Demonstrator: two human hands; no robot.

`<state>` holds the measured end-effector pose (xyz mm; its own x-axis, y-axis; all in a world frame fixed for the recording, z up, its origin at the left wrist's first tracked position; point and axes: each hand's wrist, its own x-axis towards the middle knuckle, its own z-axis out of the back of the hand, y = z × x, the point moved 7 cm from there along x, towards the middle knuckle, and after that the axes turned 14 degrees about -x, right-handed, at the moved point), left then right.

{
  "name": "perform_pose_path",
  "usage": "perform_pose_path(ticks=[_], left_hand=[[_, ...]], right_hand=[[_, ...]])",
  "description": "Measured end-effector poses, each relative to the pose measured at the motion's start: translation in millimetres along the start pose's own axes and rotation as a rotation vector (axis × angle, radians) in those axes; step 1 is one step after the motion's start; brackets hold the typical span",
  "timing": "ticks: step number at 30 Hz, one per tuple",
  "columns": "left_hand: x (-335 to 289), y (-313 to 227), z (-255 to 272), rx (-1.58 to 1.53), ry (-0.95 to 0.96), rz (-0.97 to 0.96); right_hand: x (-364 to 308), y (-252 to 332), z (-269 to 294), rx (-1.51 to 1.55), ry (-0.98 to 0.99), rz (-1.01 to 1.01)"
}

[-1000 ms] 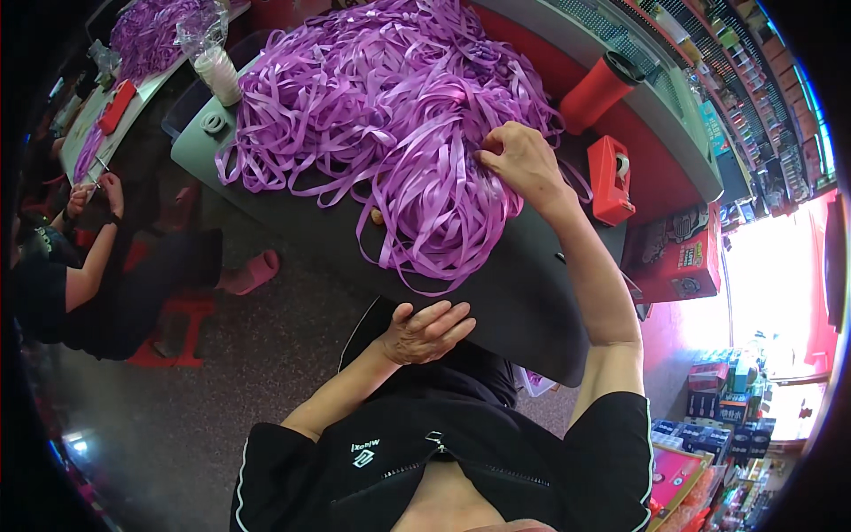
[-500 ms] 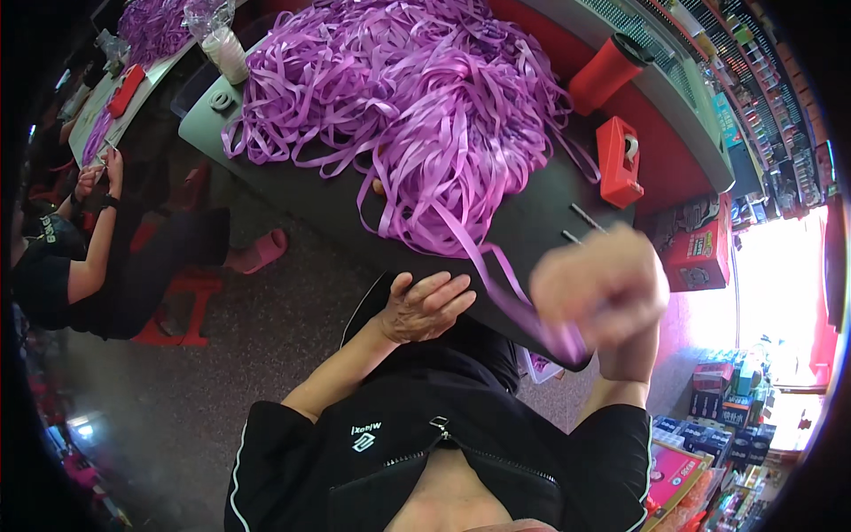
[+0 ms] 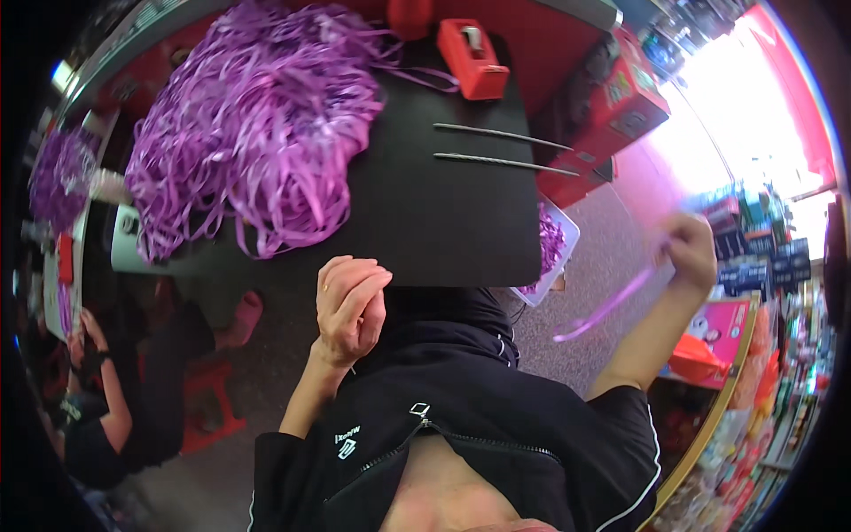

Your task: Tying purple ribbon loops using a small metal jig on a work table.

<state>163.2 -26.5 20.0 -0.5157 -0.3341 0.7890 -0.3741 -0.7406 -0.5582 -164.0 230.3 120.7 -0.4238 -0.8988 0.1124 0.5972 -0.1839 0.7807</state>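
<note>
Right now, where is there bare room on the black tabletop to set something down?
The widest bare patch of the black tabletop lies right of the tangled purple ribbon pile, between two thin grey metal rods and the near edge. It's crowded leftward, under the pile, and at the far right, around the red tape dispenser.

blk tabletop (image 3: 443,222), red panel (image 3: 523,28) behind, speckled floor (image 3: 612,244), red stool (image 3: 211,383) lwr L, v. bright opening (image 3: 736,115) upper R w/ red edging (image 3: 798,93)

Far on my bench (image 3: 434,226) I see a red tape dispenser (image 3: 480,71); off to the left, a red stool (image 3: 213,383) and pink slipper (image 3: 247,317).
</note>
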Motion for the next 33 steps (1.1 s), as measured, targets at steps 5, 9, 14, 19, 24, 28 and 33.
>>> perform_pose_path(ticks=[5,9,14,19,24,28,33], left_hand=[[57,-12,-58,-0.033,0.343,0.056],[99,-17,-90,0.08,0.468,0.012],[152,3,-136,0.153,0.522,0.016],[177,65,-203,-0.129,0.652,0.399],[171,97,-254,-0.259,0.629,0.422],[171,111,-277,-0.244,0.579,0.383],[168,126,-283,-0.197,0.567,0.443]], right_hand=[[38,-106,13,-0.22,-0.4,-0.423],[70,-147,-1,-0.197,-0.496,-0.49],[103,-159,-30,0.171,-0.397,-0.306],[110,-166,-56,0.282,-0.231,-0.278],[110,-181,-81,0.399,-0.203,-0.366],[113,-190,-94,0.6,-0.257,-0.32],[116,-191,-106,0.514,-0.292,-0.309]])
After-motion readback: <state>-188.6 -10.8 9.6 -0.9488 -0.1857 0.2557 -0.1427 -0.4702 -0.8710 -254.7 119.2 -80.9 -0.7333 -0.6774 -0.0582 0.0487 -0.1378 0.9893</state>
